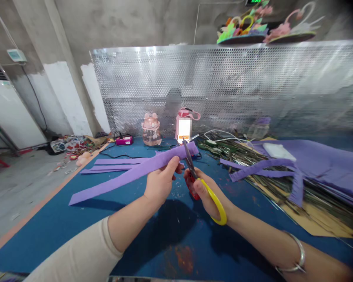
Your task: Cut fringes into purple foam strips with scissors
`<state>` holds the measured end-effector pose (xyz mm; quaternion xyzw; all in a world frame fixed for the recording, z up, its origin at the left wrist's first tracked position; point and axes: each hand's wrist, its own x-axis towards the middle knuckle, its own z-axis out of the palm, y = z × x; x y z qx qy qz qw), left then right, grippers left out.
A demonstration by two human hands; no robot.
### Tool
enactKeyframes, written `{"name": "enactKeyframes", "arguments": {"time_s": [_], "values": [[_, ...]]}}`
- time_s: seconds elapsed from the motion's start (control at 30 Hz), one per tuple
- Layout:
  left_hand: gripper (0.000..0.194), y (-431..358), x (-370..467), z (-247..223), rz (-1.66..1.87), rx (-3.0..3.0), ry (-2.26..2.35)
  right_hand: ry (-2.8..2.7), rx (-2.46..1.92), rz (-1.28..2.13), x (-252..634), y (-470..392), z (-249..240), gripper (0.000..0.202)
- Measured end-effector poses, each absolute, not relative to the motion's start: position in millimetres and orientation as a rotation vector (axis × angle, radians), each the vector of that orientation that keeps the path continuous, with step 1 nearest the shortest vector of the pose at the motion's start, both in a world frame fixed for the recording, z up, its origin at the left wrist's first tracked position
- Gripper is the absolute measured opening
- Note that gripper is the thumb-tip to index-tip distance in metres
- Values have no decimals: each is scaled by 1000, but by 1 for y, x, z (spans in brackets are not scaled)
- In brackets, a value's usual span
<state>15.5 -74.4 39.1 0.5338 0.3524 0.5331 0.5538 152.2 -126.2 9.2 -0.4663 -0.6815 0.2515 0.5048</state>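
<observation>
My left hand (161, 178) pinches a long purple strip (126, 176), perhaps paper or foam, near its right end. The strip slants down to the left above the blue table. In my right hand (207, 196) is a pair of scissors (213, 197) with a yellow handle, gripped through the loops. The dark blades cross the strip close to its right end, just beside my left thumb. A red object (191, 184) shows behind the blades; I cannot tell whether it belongs to the scissors. More purple strips (114, 167) lie on the table behind the held one.
On the right, thin dark stems (270, 184), purple strips and a large purple sheet (326, 164) cover the blue table (59, 231). A pink-topped jar (151, 129), a pink bottle (181, 121) and a magenta power socket (124, 140) stand at the back, before a perforated metal panel (153, 78).
</observation>
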Motion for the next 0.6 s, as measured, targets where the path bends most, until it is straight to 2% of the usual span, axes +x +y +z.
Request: {"name": "enactKeyframes", "arguments": {"time_s": [0.43,0.6], "values": [[37,-73,16,36,1241,1281,842,-1451,-1163,816,147,-130,12,55],[40,-71,17,34,1227,1303,842,-1470,-1182,769,149,-128,9,52]]}}
